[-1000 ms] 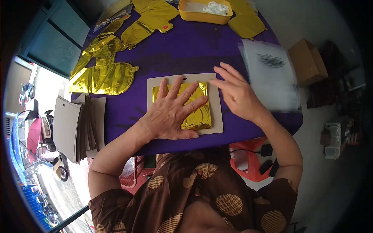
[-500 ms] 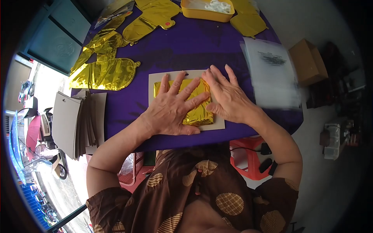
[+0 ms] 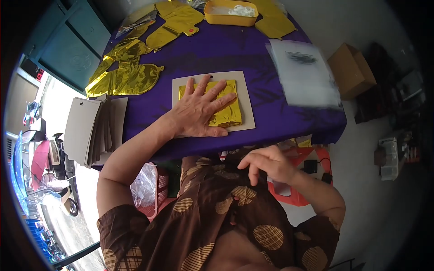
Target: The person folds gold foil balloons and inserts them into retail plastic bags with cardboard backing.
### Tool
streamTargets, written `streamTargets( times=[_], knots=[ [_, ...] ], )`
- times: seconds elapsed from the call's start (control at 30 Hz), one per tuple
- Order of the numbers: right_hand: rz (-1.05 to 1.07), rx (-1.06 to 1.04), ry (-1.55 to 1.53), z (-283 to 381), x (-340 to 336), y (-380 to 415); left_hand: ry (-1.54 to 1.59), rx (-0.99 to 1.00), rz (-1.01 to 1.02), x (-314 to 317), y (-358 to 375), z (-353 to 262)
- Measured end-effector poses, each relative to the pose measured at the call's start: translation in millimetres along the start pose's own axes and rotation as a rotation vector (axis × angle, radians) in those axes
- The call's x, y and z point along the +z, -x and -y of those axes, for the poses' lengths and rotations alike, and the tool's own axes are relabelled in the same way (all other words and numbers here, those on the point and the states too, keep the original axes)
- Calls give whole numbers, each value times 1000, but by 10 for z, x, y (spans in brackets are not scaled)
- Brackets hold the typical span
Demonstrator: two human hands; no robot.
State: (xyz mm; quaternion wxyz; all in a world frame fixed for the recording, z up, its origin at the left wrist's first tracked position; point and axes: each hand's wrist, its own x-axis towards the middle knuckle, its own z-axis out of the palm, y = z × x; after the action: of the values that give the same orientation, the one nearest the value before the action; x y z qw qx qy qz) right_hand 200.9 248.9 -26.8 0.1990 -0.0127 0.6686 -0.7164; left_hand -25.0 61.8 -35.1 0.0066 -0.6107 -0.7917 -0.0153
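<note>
My left hand (image 3: 199,106) lies flat with fingers spread on a folded gold foil balloon (image 3: 231,110). Beneath the balloon is a grey-beige cardboard sheet (image 3: 246,101) with a small dark hole near its top edge. The hand covers the left part of the foil and presses it against the card. Off the table, above my lap, my right hand (image 3: 269,165) hangs with loosely bent fingers, somewhat apart, and nothing visible in them. Flat gold foil balloons (image 3: 135,81) lie at the table's left and far side.
A stack of cardboard sheets (image 3: 83,128) stands at the table's left edge. Clear plastic bags (image 3: 305,81) lie at the right on the purple cloth (image 3: 217,56). A yellow tub (image 3: 230,18) with white material sits at the back. A cardboard box (image 3: 350,72) stands beyond the right edge.
My right hand has left the foil and card and moved down toward my lap. My left hand stays flat on the foil. The view has shifted slightly.
</note>
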Motion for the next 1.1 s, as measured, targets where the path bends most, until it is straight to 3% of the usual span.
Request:
streamTargets(
  times=[0.03,0.13,0.33,0.47,0.5,0.6,0.8,0.9,1.1],
  knots=[
    [-62,91,-23,-149,52,33,-2,6,10,-2,18,-71],
    [-43,93,-185,-499,84,38,-4,10,19,-31,65,-219],
    [-102,-172,-282,-726,395,-49,26,3,-35,-64,200,-732],
    [-84,-285,-814,-996,521,-98,24,3,-126,22,298,-1054],
    [-237,-257,-893,-763,622,-82,14,2,-115,8,302,-1087],
    [-301,-190,-918,-805,569,-91,3,-12,-121,34,305,-1118],
    [-247,-284,-1069,-857,557,-91,4,-28,-130,23,301,-1148],
    [-331,-253,-1010,-829,577,-90,16,-19,-137,41,302,-1136],
    [-207,-409,-1016,-906,681,-132,20,-40,-124,66,299,-1142]
  ],
)
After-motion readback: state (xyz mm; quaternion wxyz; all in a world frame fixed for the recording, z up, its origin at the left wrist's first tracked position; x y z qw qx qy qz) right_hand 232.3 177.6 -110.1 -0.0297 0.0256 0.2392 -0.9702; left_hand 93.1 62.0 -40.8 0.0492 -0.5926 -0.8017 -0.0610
